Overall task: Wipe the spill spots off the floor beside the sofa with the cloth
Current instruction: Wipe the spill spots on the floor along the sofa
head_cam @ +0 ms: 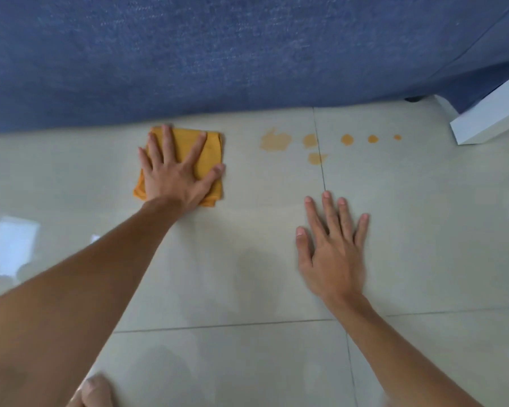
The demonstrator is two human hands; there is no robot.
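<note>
Six orange spill spots point(275, 140) dotted the floor point(247, 259) beside the blue sofa point(188, 54). Left hand point(177, 171) lay spread on the folded cloth point(210, 148), left of them; right hand point(332, 248) rested flat, fingers spread.

The left hand point(177, 171) covered much of the folded cloth point(210, 148), hiding its middle. The right hand point(332, 254) was slightly blurred along its wrist side. The sofa point(218, 54) and a white furniture piece point(491, 118) ran off the frame's edges.
</note>
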